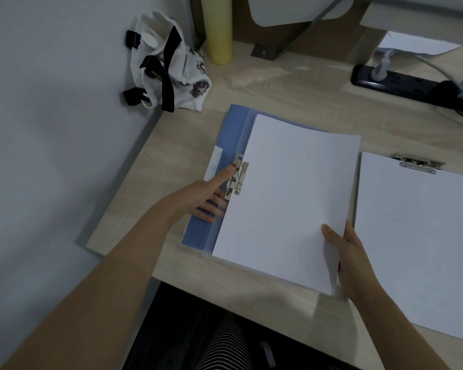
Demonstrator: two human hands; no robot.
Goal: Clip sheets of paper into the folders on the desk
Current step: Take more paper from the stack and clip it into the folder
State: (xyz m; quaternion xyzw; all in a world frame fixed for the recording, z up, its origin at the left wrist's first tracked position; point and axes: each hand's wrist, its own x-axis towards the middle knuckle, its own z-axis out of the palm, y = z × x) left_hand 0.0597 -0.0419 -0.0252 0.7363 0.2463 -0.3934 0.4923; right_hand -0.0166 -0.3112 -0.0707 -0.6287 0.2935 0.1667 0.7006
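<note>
A blue folder (231, 129) lies open on the desk with a metal clip (238, 176) at its left side. White sheets of paper (292, 193) lie over the folder, their left edge at the clip. My left hand (209, 194) rests on the folder's left part, its thumb pressing the clip lever. My right hand (352, 260) pinches the paper's lower right corner. To the right lies a second folder with paper (412, 236) under a top metal clip (417, 163).
A white tote bag with black straps (169, 62) sits at the desk's back left by the wall. A yellow cylinder (218, 28) stands behind it. A black power strip (401, 82) with cables lies at the back right. The desk's front edge (251, 292) is near my lap.
</note>
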